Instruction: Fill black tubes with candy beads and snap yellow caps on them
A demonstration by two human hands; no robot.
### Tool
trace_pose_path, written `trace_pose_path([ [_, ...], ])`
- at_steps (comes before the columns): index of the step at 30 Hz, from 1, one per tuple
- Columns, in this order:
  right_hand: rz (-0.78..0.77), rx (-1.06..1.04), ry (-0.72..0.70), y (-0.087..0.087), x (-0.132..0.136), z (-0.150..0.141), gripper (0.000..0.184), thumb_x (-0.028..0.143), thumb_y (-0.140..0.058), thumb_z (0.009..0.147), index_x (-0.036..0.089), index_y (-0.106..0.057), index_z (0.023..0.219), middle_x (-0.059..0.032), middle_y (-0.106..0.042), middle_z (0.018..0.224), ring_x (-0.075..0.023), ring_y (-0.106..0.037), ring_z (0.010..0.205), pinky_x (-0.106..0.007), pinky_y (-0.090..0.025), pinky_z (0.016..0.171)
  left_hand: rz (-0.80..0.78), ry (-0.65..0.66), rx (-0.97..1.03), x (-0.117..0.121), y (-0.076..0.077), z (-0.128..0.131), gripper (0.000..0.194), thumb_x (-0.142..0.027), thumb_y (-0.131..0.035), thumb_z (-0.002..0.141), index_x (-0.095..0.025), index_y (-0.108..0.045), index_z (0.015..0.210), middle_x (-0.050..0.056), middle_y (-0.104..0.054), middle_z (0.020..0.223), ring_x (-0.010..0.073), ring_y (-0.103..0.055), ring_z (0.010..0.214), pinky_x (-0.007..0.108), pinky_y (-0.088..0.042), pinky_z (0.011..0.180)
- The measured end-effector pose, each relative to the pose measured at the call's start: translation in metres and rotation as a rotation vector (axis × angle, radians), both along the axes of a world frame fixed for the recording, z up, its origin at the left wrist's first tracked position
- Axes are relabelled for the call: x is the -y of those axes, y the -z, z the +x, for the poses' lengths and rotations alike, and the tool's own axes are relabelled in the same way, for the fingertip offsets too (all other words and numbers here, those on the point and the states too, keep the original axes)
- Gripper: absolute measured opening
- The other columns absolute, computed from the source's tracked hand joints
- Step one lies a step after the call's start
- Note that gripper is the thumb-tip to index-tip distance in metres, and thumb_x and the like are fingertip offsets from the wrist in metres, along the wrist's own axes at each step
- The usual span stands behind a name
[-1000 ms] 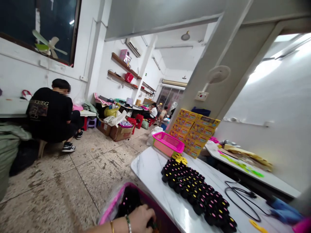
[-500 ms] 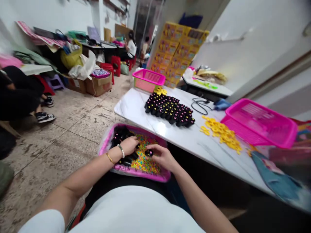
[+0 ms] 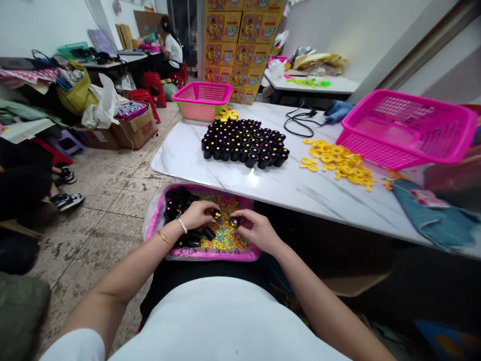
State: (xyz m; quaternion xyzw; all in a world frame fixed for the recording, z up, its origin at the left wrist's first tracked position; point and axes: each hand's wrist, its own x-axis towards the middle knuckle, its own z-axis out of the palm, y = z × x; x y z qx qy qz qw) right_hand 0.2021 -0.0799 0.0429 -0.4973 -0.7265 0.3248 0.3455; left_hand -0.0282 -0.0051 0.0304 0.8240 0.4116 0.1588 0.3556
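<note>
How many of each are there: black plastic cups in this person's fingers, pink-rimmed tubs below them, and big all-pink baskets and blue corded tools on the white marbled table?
Black cylindrical cups held: 2 (left hand 1, right hand 1)
Pink-rimmed tub: 1
Big pink plastic basket: 1
Blue corded tool: 1
Total: 5

Both hands (image 3: 230, 223) holding small black cups (image 3: 235, 221) over colourful beads (image 3: 224, 239)

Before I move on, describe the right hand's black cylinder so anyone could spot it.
Beside the marbled table sits a pink-rimmed tub of bright beads. Over these, the right hand pinches the cylinder: its end shows pink, the one in the left hand, yellow.
</note>
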Motion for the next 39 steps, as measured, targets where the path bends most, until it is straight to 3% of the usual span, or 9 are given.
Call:
trace_pose_path([
  [4,-0.106,-0.084,0.012,0.011,0.002,0.005,0.035,0.017,-0.058,0.073,0.019,-0.066,0.107,-0.0032,-0.069,0.094,-0.0144,-0.062,0.074,-0.027,-0.051,0.069,-0.128,-0.016,0.122,0.004,0.000,-0.009,0.037,-0.017,-0.067,0.074,-0.014,-0.066,0.111,0.004,-0.071,0.095,0.0145,-0.064,0.078,0.024,-0.051,0.072],
  [9,-0.071,-0.064,0.018,0.014,-0.003,0.002,0.032,0.016,-0.062,0.071,0.020,-0.069,0.102,-0.0027,-0.068,0.092,-0.0140,-0.059,0.072,-0.028,-0.050,0.069,-0.190,-0.008,0.239,0.011,0.003,-0.007,0.035,-0.012,-0.073,0.065,-0.017,-0.071,0.099,0.001,-0.072,0.093,0.0148,-0.064,0.082,0.026,-0.049,0.081],
  [13,-0.230,-0.257,0.011,0.012,-0.006,-0.004,0.032,0.022,-0.070,0.068,0.020,-0.067,0.100,-0.0021,-0.067,0.090,-0.0145,-0.061,0.072,-0.029,-0.052,0.070,-0.225,-0.049,0.321,0.014,0.003,-0.004,0.033,-0.016,-0.077,0.064,-0.016,-0.070,0.096,0.002,-0.071,0.087,0.0145,-0.062,0.079,0.026,-0.050,0.078],
  [17,-0.340,-0.412,0.034,-0.008,0.002,-0.007,0.035,0.028,-0.074,0.067,0.019,-0.063,0.098,-0.0020,-0.067,0.089,-0.0148,-0.063,0.072,-0.030,-0.053,0.069,-0.207,-0.143,0.405,0.022,-0.011,-0.004,0.032,-0.024,-0.076,0.069,-0.013,-0.065,0.098,0.003,-0.068,0.085,0.0138,-0.060,0.074,0.026,-0.050,0.071],
  [21,-0.157,-0.283,0.068,-0.047,0.005,0.011,0.035,0.030,-0.073,0.072,0.020,-0.065,0.104,-0.0045,-0.068,0.095,-0.0177,-0.064,0.083,-0.031,-0.052,0.076,0.008,-0.285,0.505,0.027,-0.043,-0.009,0.033,-0.030,-0.076,0.072,-0.016,-0.064,0.100,0.003,-0.063,0.090,0.0130,-0.057,0.076,0.025,-0.048,0.069],
  [25,0.103,-0.083,0.411,-0.071,-0.022,0.051,0.036,0.036,-0.073,0.069,0.019,-0.067,0.100,-0.0035,-0.066,0.087,-0.0171,-0.060,0.075,-0.031,-0.050,0.071,0.318,-0.502,0.404,0.003,-0.072,-0.015,0.029,-0.029,-0.074,0.072,-0.019,-0.066,0.098,0.000,-0.060,0.082,0.0128,-0.055,0.070,0.025,-0.047,0.068],
  [29,0.080,0.185,0.676,-0.078,-0.064,0.081,0.031,0.036,-0.070,0.065,0.019,-0.070,0.091,0.0006,-0.062,0.070,-0.0169,-0.058,0.065,-0.031,-0.045,0.067,0.394,-0.671,0.246,-0.041,-0.087,-0.014,0.023,-0.023,-0.075,0.067,-0.018,-0.068,0.088,-0.002,-0.060,0.071,0.0150,-0.057,0.070,0.028,-0.047,0.073],
  [34,0.105,0.181,0.793,-0.075,-0.097,0.080,0.041,0.028,-0.068,0.064,0.018,-0.062,0.103,-0.0003,-0.070,0.072,-0.0199,-0.066,0.073,-0.031,-0.047,0.073,0.361,-0.704,0.180,-0.073,-0.095,0.007,0.019,-0.024,-0.075,0.068,-0.018,-0.070,0.085,-0.003,-0.062,0.061,0.0150,-0.061,0.064,0.027,-0.048,0.069],
  [39,0.097,0.024,0.756,-0.062,-0.106,0.077,0.037,0.030,-0.068,0.067,0.018,-0.060,0.101,-0.0034,-0.074,0.078,-0.0164,-0.065,0.056,-0.029,-0.050,0.062,0.330,-0.606,0.114,-0.079,-0.096,0.044,0.022,-0.029,-0.078,0.067,-0.017,-0.073,0.085,0.001,-0.070,0.068,0.0165,-0.065,0.069,0.027,-0.050,0.071],
])
